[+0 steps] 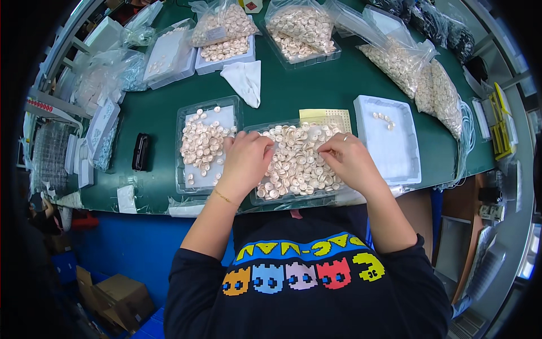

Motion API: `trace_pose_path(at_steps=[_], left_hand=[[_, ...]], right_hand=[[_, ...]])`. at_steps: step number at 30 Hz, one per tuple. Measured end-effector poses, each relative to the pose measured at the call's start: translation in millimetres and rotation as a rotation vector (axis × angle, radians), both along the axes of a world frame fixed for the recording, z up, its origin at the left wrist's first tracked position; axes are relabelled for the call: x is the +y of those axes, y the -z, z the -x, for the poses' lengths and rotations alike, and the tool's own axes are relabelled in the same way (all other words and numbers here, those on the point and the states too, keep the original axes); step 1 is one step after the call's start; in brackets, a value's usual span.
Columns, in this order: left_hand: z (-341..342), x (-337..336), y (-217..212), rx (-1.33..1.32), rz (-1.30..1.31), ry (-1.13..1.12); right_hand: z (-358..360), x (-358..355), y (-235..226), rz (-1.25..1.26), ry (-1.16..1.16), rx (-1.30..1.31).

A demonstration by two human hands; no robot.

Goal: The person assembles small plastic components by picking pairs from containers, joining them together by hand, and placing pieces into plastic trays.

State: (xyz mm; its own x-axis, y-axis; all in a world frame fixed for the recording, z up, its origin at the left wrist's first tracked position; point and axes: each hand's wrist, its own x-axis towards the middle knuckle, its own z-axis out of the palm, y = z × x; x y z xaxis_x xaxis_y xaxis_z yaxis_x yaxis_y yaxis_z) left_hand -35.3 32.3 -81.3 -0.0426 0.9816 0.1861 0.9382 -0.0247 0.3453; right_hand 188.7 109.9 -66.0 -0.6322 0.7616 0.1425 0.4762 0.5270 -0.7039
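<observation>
Small round cream-pink pieces, like buttons, fill the clear plastic tray (261, 198) in front of me. My left hand (247, 159) is at this tray's left side, its fingers curled together; whatever they hold is hidden. Over the right part of the pile, my right hand (349, 161) has thumb and forefinger pinched together, and anything between them is too small to make out. A ring shows on that hand. To the left, a second tray (179, 152) carries a heap of similar round pieces (200, 141). The white tray (415, 144) on the right holds a short row of pieces (384, 120).
A yellow sheet (323, 114) lies behind the middle tray. Bags of pieces (299, 28) and boxes line the table's far side, with fuller bags (437, 96) at far right. A white cloth (244, 81) and a black case (140, 152) lie on the green tabletop (276, 99).
</observation>
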Motion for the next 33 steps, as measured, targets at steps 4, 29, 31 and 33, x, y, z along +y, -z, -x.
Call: trace_pose_path(at_steps=[4, 29, 31, 33], left_hand=[[-6, 6, -3, 0.055, 0.069, 0.024], [-40, -34, -86, -1.428, -0.022, 0.159], [-42, -35, -89, -1.329, -0.081, 0.148], [-44, -35, -89, -1.294, -0.161, 0.155]], right_hand=[[2, -3, 13, -0.106, -0.032, -0.058], [14, -30, -51, 1.08, -0.245, 1.002], [16, -36, -61, 1.024, -0.174, 1.052], [15, -39, -61, 0.93, -0.18, 1.002]])
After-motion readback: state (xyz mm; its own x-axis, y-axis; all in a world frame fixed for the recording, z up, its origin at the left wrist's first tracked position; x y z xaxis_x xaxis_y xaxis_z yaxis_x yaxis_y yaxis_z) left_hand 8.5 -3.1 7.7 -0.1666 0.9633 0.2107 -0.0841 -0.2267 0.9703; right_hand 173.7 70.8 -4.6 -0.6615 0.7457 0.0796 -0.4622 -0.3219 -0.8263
